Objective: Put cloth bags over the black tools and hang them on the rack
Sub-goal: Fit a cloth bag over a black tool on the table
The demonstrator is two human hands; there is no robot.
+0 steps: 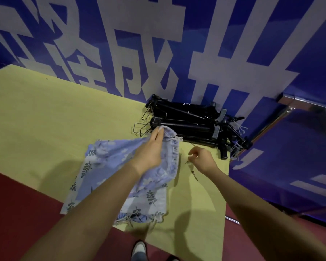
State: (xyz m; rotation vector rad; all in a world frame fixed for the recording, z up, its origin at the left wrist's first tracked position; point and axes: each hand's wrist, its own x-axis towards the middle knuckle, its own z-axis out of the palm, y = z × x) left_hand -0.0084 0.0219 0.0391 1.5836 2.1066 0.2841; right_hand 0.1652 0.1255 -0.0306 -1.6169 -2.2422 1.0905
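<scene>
A yellow surface (45, 113) carries one pile of black tools (192, 127) at its far edge; their count is unclear. One blue leaf-print bag (105, 166) lies near them, its mouth pinched by the left hand (151, 153). The right hand (201, 159) hovers beside it, loosely curled, holding nothing.

Your two hands are in view: the left (149, 153) and the right (202, 160). One table (45, 113) carries everything. At its far right corner lies one pile of black tools (192, 125); how many tools it holds cannot be counted, as they overlap. Near the front edge lie blue leaf-print bags (120, 178), at least two, layered together. One shoe (139, 250) shows below the table.
</scene>
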